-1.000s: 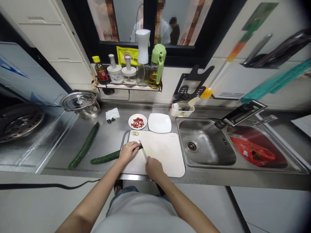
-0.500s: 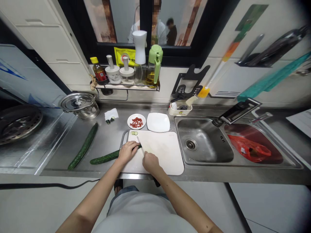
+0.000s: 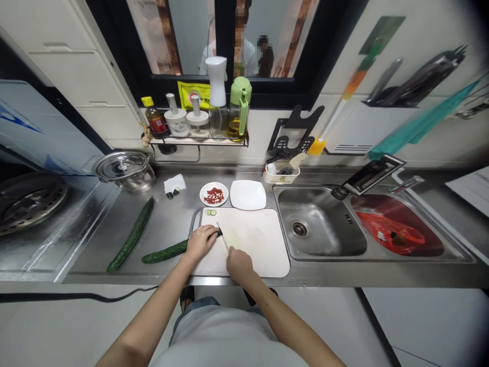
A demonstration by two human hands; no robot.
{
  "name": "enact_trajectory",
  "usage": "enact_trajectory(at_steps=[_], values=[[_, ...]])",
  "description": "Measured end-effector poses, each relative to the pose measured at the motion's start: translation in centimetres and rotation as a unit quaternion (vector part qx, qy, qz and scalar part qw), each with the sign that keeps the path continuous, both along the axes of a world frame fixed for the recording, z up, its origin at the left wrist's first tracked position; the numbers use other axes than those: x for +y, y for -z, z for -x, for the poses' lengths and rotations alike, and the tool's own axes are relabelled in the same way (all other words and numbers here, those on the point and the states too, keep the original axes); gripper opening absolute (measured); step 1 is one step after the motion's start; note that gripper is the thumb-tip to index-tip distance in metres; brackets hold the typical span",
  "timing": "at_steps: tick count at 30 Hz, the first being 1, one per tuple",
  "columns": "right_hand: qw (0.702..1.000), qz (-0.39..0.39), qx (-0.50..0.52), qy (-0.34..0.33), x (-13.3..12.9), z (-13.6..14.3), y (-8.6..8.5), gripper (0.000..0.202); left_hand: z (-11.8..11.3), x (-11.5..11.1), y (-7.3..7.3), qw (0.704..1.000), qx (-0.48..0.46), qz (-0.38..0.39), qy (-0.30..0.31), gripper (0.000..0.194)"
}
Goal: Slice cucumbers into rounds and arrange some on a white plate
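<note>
My left hand (image 3: 201,241) is closed over a green cucumber (image 3: 165,252), pressing its right part onto the white cutting board (image 3: 260,239). The cucumber's left end juts past the board onto the steel counter. In my right hand (image 3: 239,265) is a knife (image 3: 224,237), its blade pointing up and left beside the cucumber's cut end. A few cucumber slices (image 3: 210,212) lie at the board's upper left corner. Behind the board stand a small plate of chopped red pieces (image 3: 214,195) and a white square plate (image 3: 248,194). Another whole cucumber (image 3: 132,234) rests at the left.
A lidded steel pot (image 3: 128,171) and a white tissue (image 3: 174,184) with dark cucumber ends are at the back left. To the right is a sink (image 3: 321,219) with a faucet (image 3: 369,177) and a red plastic bag (image 3: 393,234). A condiment rack (image 3: 202,141) hangs behind.
My right hand and the knife have shifted slightly down and right, so the blade lies lower along the board. My left hand keeps its hold on the cucumber. The camera view tilted a little.
</note>
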State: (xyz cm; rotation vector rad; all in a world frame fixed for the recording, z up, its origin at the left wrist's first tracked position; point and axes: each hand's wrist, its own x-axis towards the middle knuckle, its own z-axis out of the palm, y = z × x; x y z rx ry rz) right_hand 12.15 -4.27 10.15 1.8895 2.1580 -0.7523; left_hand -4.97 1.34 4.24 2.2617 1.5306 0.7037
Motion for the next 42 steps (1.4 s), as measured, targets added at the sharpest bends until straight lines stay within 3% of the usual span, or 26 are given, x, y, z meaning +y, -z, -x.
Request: enact_trajectory(at_steps=[10,17,27,42], values=[[1.0,-0.011,-0.012,0.002,-1.8,-0.9,0.6,0.032,-0.2,0.0,-0.3,1.0,-0.01,-0.005,-0.003,0.024],[1.0,-0.012,0.001,0.005,-0.2,0.0,1.1,0.03,-0.2,0.0,-0.3,1.0,-0.002,0.003,-0.002,0.024],[1.0,-0.021,0.003,0.009,1.1,0.8,0.5,0.03,-0.1,0.0,-0.3,1.0,-0.006,-0.001,-0.002,0.023],[1.0,-0.018,0.002,0.002,-1.8,-0.7,1.0,0.027,-0.3,0.0,-0.8,0.999,0.001,0.04,-0.03,0.024]])
